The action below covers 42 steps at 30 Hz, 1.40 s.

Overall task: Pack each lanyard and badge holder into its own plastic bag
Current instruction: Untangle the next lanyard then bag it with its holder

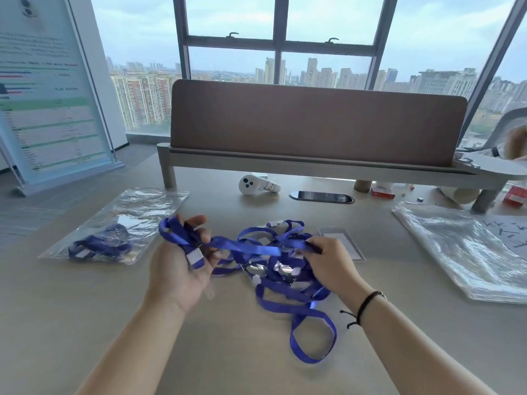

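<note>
Snag risk: lanyard strap [245, 248] taut between your hands.
Left hand [182, 260] clenches coils, right hand [325, 259] pinches strap; tangled pile [285, 269] below fingers may drag.

One packed bag [114, 226], one lanyard tangle [281, 269], two hands [178, 269] [332, 262]

No text can be read with certainty. The standing banner [48, 89] at the left carries many printed lines, all too blurred. The white paper [504, 232] at the right edge shows dark handwritten strokes, not legible. The white device [258, 184] has a small label, unreadable.
</note>
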Tool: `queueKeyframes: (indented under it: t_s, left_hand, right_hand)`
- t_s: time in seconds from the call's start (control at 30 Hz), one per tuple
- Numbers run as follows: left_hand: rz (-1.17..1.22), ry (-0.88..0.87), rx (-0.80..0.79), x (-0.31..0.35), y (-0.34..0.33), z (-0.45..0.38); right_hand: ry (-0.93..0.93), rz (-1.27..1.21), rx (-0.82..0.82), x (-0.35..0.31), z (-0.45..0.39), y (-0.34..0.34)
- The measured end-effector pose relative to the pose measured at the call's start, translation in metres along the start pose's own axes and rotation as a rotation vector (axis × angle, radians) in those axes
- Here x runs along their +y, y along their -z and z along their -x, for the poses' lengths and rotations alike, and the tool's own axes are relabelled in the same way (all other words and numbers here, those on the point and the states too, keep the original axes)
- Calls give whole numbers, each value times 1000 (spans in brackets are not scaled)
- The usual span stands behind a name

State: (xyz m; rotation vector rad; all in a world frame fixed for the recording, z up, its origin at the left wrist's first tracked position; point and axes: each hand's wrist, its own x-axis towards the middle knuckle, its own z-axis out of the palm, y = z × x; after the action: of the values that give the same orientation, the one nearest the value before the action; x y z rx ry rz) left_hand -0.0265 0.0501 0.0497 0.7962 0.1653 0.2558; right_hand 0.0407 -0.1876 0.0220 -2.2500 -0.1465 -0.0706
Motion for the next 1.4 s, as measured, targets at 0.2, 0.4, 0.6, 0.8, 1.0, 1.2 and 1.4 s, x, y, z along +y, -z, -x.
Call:
queueKeyframes:
  t_s: [0.2,0.4,0.6,0.8,1.0,1.2,1.4]
  left_hand:
    - [120,-29,83,6,5,-5]
    - [112,-70,326,7,9,-8]
    - [-44,-194,595,10,18,-18]
    - [-347,-331,650,7,26,-23]
    - [-679,-455,477,-4,18,-15]
    - [-869,-421,384,-9,9,-5]
    - [-720,-352,524,3,17,-11]
  right_hand:
    - [-481,-912,359,-10,-34,32]
    - [-539,-710,140,-4,-51,35]
    - [-384,-418,3,-9,-49,50]
    - [-468,-447,143,-9,-45,53]
    - [-477,-842,204,-19,-38,50]
    - [-403,-1268,155,-33,-46,74]
    - [-406,-1207,140,-32,-66,86]
